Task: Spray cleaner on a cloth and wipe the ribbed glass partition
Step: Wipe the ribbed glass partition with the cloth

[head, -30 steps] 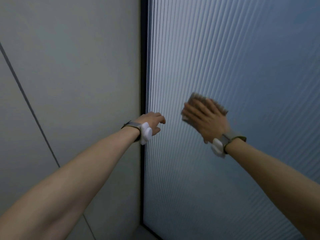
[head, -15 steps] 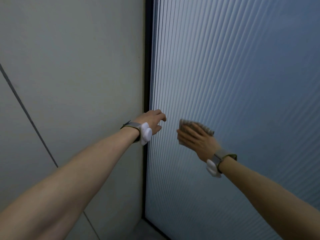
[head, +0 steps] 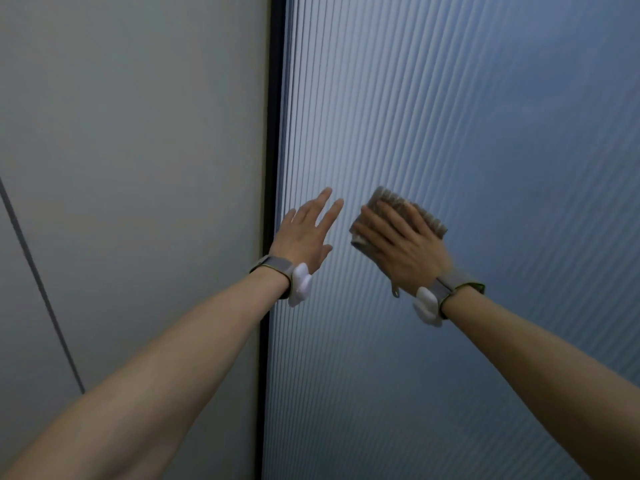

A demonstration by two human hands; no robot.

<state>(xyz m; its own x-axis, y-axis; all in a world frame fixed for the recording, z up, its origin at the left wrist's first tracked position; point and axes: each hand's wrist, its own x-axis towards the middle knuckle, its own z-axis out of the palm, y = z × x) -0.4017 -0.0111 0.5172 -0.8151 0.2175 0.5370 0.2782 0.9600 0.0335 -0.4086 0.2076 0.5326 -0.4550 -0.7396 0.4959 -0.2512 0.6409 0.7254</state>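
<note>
The ribbed glass partition [head: 485, 133] fills the right side of the view, bluish with fine vertical ridges. My right hand [head: 405, 249] presses a folded grey-brown cloth [head: 420, 211] flat against the glass, fingers spread over it; a small loop of the cloth hangs below the palm. My left hand [head: 306, 233] is held up near the glass's left edge, fingers apart, holding nothing. Whether it touches the glass I cannot tell. Both wrists wear grey bands with white devices. No spray bottle is in view.
A black frame strip [head: 272, 168] runs down the glass's left edge. Left of it stands a pale grey wall panel [head: 138, 168] with a thin dark seam [head: 34, 271].
My right hand has slid the cloth up the glass after first moving down and left. My left hand has opened from curled fingers to a spread palm.
</note>
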